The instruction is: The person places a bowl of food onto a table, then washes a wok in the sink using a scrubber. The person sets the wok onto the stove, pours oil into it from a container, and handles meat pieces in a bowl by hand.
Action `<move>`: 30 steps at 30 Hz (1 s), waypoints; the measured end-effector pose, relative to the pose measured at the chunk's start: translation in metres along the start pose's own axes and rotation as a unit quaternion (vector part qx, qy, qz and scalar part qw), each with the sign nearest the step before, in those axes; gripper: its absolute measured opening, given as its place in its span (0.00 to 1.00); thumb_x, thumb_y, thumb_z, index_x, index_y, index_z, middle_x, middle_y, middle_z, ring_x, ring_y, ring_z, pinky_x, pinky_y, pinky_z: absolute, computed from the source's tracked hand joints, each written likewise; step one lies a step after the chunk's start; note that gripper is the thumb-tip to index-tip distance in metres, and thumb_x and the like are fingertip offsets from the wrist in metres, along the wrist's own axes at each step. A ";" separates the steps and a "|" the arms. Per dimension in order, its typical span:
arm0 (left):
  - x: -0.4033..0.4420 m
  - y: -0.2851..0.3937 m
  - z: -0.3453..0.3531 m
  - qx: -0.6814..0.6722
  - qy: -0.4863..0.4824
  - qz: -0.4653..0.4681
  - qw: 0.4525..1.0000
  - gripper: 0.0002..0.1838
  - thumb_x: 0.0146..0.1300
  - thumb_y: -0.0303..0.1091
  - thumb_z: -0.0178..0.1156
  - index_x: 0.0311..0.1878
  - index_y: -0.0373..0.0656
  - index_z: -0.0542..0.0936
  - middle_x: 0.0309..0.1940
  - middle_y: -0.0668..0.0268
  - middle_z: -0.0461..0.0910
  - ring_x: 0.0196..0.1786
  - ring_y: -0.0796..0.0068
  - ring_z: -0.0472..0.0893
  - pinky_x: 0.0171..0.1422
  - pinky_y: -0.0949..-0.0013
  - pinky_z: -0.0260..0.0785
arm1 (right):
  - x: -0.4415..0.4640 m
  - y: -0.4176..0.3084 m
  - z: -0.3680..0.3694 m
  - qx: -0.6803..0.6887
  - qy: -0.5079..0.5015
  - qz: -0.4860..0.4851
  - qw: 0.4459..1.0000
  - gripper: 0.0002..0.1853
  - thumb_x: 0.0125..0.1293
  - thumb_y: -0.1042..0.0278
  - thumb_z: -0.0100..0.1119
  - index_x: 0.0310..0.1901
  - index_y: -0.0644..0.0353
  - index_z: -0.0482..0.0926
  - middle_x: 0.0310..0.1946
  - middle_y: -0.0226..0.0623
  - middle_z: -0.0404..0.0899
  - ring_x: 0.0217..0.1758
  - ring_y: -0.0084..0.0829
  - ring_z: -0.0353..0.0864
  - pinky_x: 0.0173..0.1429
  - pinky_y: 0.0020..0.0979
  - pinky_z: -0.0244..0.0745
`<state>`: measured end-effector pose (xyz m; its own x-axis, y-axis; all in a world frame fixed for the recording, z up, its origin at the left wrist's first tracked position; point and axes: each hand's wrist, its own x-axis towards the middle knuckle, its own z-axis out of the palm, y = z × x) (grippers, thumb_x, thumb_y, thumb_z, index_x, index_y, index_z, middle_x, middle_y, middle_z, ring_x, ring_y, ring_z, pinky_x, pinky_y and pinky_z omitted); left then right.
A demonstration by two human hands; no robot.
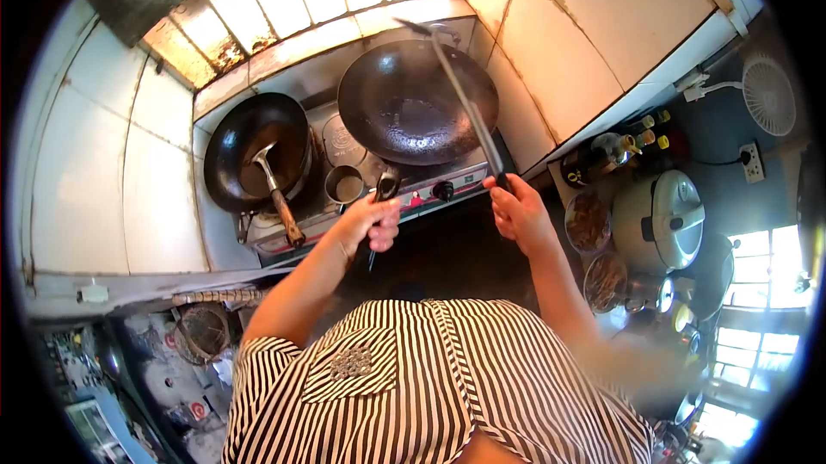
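A large dark wok [413, 107] sits on the stove's right side, its bottom shiny and wet-looking. My left hand [372, 225] is closed around the wok's black handle, which points towards me. In my right hand [521, 214] is a long metal spatula [467, 102], gripped by its black end. Its shaft slants up across the wok's right part, and its thin dark head lies over the far rim, seen nearly edge-on. Left of that stands a second wok [225, 150] with a wooden-handled turner [274, 184] resting in it. Between them is a small metal cup [344, 183].
The gas stove [404, 197] has a black knob [443, 191] at its front. Tiled walls [551, 51] close in both sides, with a bright window behind. To my right stand bowls of food [588, 221], a pressure cooker [661, 221] and several bottles [641, 139].
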<state>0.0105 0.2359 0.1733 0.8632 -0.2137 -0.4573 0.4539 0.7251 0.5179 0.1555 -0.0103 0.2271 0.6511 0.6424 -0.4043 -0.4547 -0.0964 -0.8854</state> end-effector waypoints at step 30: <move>-0.341 -0.642 0.220 -0.228 0.585 0.475 0.616 0.09 0.62 0.29 0.57 0.40 0.43 0.66 0.19 0.72 0.64 0.18 0.84 0.63 0.22 0.77 0.56 | -0.364 0.261 0.181 -0.120 -0.620 0.089 0.771 0.10 0.67 0.67 0.53 0.27 0.55 0.68 0.14 0.23 0.59 0.12 0.15 0.56 0.14 0.20 0.52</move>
<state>-0.5264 -0.3012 0.1558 -0.1808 0.8743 -0.4504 -0.4730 0.3242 0.8192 -0.3100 -0.1321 0.1845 -0.5565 0.8213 -0.1256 -0.2480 -0.3085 -0.9183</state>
